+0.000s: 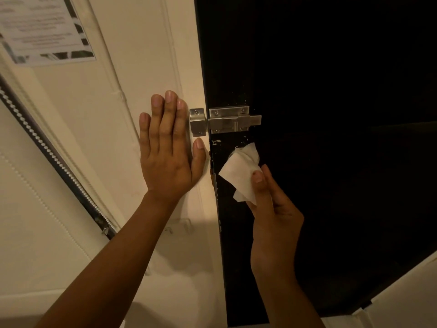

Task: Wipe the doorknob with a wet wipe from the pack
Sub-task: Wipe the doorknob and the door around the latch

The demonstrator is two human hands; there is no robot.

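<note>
My right hand [272,209] grips a crumpled white wet wipe [241,171] and holds its upper end against the dark door [331,91], just below the metal slide bolt [233,120]. No round doorknob is visible; the wipe hides whatever is under it. My left hand [169,147] lies flat with fingers spread on the cream door frame [146,67], right beside the bolt's metal keeper [197,121]. The wipe pack is not in view.
A printed paper notice [45,27] hangs on the wall at the upper left. A dark strip with a beaded cord [47,147] runs diagonally down the left wall. A pale surface edge [402,292] shows at the lower right.
</note>
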